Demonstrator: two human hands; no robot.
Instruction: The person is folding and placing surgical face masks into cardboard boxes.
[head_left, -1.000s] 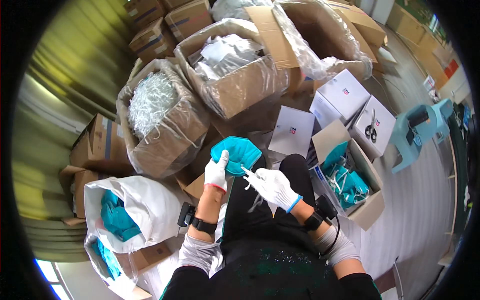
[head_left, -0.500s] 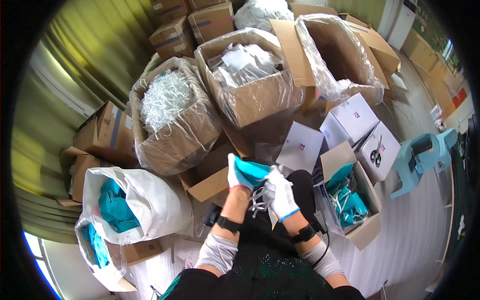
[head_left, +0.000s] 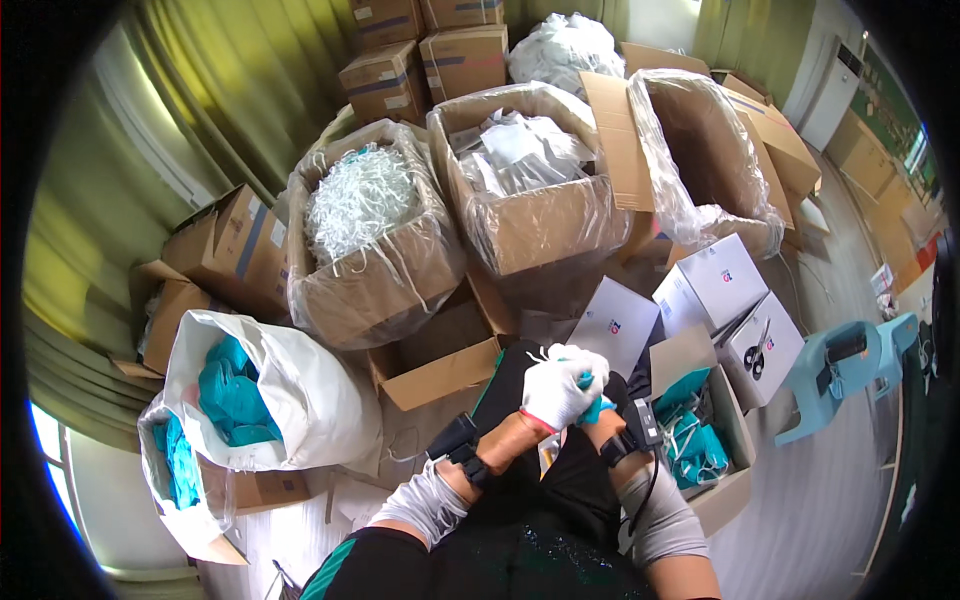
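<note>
Both gloved hands have drawn in close since a second ago, the teal piece now bunched small. Left hand [head_left: 556, 393] closes over the teal fabric [head_left: 592, 408] above the lap; right hand [head_left: 598, 400] sits hidden behind it, grip unclear. Keeping the folds tight between both palms should stop the white strings [head_left: 545, 355] snagging.

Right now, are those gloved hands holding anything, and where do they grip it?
Both hands, left hand over right hand, clutch a bunched teal cloth piece; which part is gripped cannot be told.

Both gloved hands meet at picture centre, left hand [head_left: 553, 393] clasped over the right hand [head_left: 592, 392], forearms rising from six o'clock.
</note>
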